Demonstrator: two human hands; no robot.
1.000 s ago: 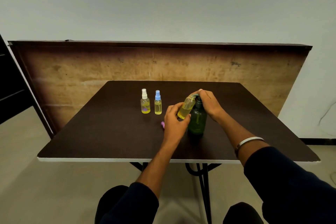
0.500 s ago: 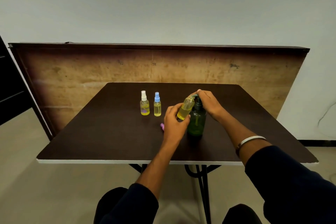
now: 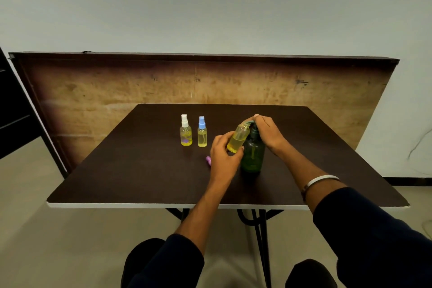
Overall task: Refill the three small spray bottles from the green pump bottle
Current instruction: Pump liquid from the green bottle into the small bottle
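matt dark table, clear plastic bottles.

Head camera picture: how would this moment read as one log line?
left hand: holds uncapped small clear bottle | right hand: on dark green pump bottle | step: filling

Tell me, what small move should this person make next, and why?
Probably press the pump again: the right hand rests on the green pump bottle, and the left hand holds the uncapped spray bottle tilted at its spout, only partly full.
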